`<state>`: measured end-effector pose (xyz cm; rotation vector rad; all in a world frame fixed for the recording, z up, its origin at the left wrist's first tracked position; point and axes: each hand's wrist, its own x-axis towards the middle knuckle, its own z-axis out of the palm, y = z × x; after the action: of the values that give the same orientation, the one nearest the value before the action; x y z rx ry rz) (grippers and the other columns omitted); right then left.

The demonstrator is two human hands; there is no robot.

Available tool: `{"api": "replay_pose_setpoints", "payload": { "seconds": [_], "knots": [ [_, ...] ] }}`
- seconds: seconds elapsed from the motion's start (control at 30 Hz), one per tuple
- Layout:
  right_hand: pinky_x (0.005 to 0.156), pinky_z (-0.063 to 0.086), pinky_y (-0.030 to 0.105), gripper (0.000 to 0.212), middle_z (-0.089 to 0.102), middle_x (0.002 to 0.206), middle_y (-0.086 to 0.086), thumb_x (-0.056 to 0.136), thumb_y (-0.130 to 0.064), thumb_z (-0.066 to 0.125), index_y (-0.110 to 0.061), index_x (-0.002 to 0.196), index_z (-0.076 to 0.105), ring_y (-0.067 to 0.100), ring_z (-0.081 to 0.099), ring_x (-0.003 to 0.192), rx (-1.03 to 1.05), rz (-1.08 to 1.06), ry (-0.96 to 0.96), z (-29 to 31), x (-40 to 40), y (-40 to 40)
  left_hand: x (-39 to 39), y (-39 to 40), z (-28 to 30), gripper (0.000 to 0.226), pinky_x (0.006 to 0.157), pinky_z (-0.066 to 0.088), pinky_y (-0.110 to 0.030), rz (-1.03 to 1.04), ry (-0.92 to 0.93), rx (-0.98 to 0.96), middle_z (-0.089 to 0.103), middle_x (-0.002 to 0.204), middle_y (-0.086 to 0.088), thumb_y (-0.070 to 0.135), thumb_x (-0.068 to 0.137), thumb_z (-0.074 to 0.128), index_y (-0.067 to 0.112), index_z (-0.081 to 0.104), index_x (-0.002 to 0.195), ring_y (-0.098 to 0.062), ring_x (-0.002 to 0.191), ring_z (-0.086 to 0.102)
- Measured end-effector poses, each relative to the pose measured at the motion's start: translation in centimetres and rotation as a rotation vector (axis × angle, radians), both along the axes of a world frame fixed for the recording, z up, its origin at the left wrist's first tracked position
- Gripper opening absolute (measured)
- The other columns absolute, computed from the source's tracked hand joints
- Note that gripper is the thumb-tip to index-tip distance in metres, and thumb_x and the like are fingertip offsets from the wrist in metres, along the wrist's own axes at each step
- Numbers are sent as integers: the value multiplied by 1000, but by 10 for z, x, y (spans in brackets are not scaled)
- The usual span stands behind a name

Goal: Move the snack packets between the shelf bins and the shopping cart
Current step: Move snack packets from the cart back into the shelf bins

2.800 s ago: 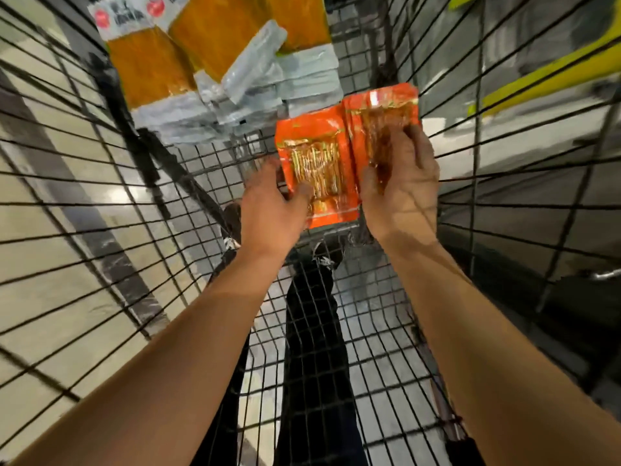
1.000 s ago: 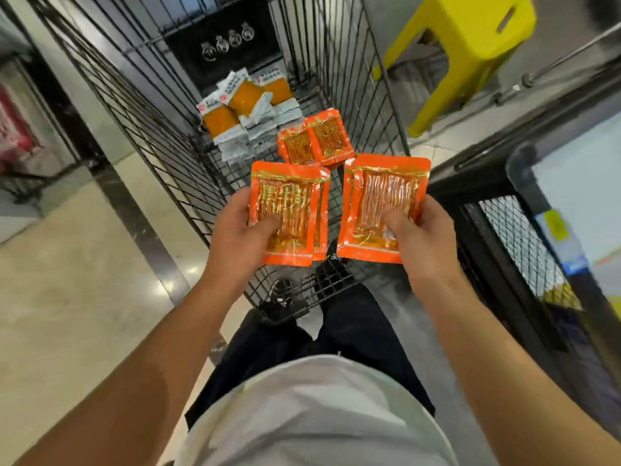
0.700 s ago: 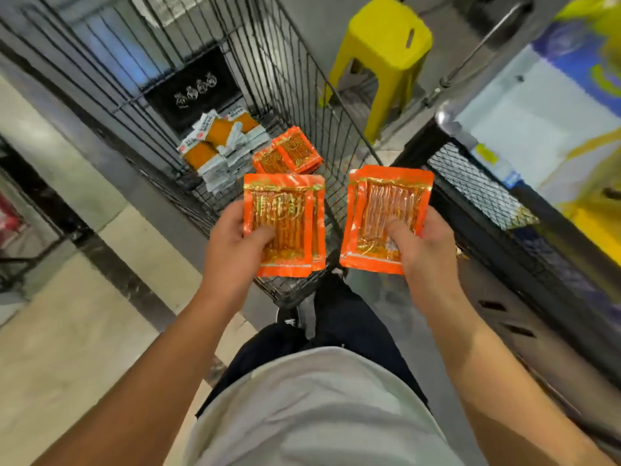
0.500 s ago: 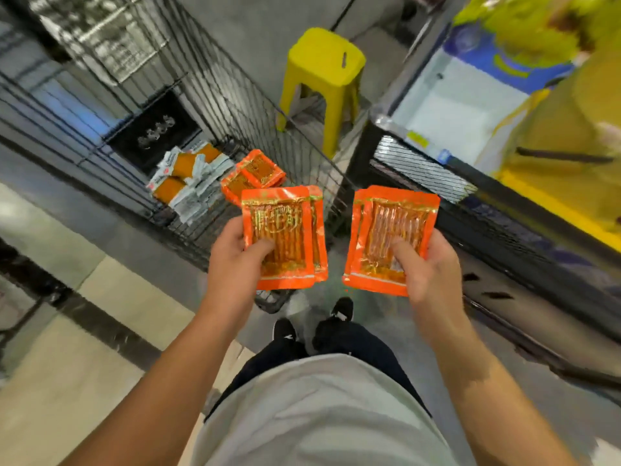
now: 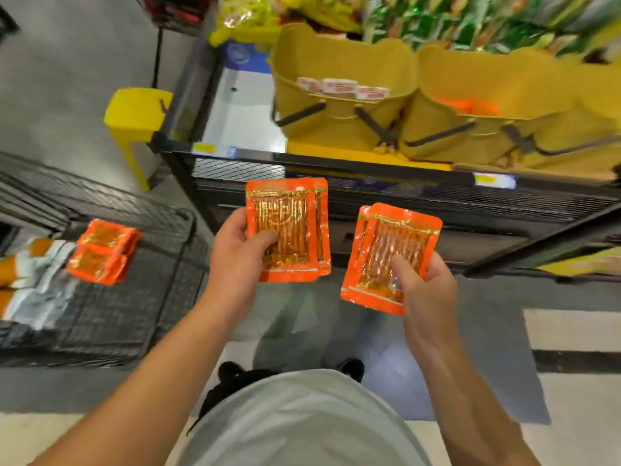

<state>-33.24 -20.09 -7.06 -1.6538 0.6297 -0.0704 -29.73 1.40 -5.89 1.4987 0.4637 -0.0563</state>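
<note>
Snack packets (image 5: 285,230) pinched in both hands (image 5: 235,250), below the shelf bins (image 5: 342,105).

Packets (image 5: 285,230) were orange with gold trim; bins (image 5: 342,126) mustard yellow; stool (image 5: 134,112) bright yellow; cart (image 5: 134,297) black wire; shirt (image 5: 302,422) grey.

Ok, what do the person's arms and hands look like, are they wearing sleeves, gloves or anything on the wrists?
Both forearms are bare right up to the frame edge, with no sleeves showing. The left hand and right hand are ungloved, and no watch, ring or wristband shows. The only clothing near them is a light grey top at the bottom of the view.
</note>
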Motion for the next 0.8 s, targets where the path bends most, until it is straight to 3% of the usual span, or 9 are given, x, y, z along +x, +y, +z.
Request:
{"api": "replay_pose_setpoints", "payload": {
  "seconds": [0.13, 0.27, 0.37, 0.47, 0.63, 0.8],
  "knots": [
    [69, 54, 31, 13, 75, 82, -9, 94, -10, 63, -20, 93, 72, 6, 70, 74, 4, -97, -45, 4, 1, -85, 12, -89, 4, 28, 93, 52, -59, -39, 0, -39, 72, 92, -6, -6, 88, 56, 20, 65, 95, -33, 95, 69],
    [69, 52, 29, 13, 76, 84, -10, 93, -10, 63, -20, 96, 71, 5, 71, 75, 13, -167, -67, 7, 12, -155, 27, -158, 14, 27, 90, 56, -54, -73, -36, -34, 73, 89, -1, -5, 91, 55, 20, 65, 95, -22, 87, 70],
    [80, 57, 38, 13, 77, 92, -8, 90, -21, 66, -26, 99, 73, 11, 73, 86, 6, -168, -61, 10, 25, -193, 42, -192, 25, 27, 85, 57, -46, -73, -53, -29, 75, 88, 4, -3, 93, 55, 22, 65, 95, -18, 87, 72],
    [83, 58, 42, 14, 77, 95, -9, 89, -24, 65, -29, 100, 73, 13, 74, 88, 10, -164, -71, 14, 44, -218, 62, -215, 33, 28, 86, 58, -45, -70, -64, -19, 75, 92, 2, -2, 94, 55, 23, 66, 98, -19, 90, 73],
    [69, 55, 26, 12, 76, 91, -9, 94, -16, 64, -23, 101, 71, 6, 72, 82, 38, -147, -106, 25, 95, -236, 102, -233, 38, 26, 87, 57, -52, -62, -101, 55, 74, 98, 1, 2, 93, 57, 24, 66, 103, -20, 94, 72],
    [74, 52, 26, 14, 75, 87, -10, 93, -13, 63, -24, 92, 71, 5, 69, 82, -12, -120, -198, 43, 169, -239, 162, -233, 40, 29, 91, 55, -56, -55, -107, 24, 74, 101, -1, 1, 93, 57, 28, 67, 99, -24, 97, 71]
  ]
}}
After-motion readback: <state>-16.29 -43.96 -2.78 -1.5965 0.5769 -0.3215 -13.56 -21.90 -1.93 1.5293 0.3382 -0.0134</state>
